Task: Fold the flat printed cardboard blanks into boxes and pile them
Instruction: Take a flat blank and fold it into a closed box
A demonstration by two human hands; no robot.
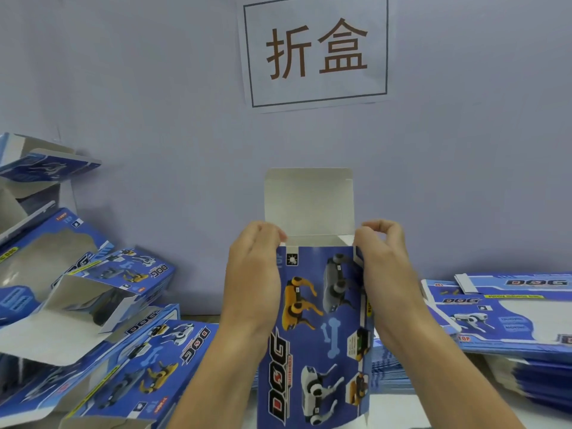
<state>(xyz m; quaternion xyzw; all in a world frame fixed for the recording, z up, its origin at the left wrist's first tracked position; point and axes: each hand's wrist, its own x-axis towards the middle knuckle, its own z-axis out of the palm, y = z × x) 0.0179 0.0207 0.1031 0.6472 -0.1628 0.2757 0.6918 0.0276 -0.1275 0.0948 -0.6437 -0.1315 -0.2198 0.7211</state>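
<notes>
Box [318,320] held upright, centre, above the table. Left hand [253,274] and right hand [383,267] pinch its top side edges; lid flap [309,202] stands open. Risk: uneven squeeze could buckle panels, crease flap.

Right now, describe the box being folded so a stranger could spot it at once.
Look below the white wall sign with two brown characters. The upright box stands there, held between the left hand and right hand. Unlike the folded boxes piled left and flat blanks stacked right, its white top flap stands open.
</notes>
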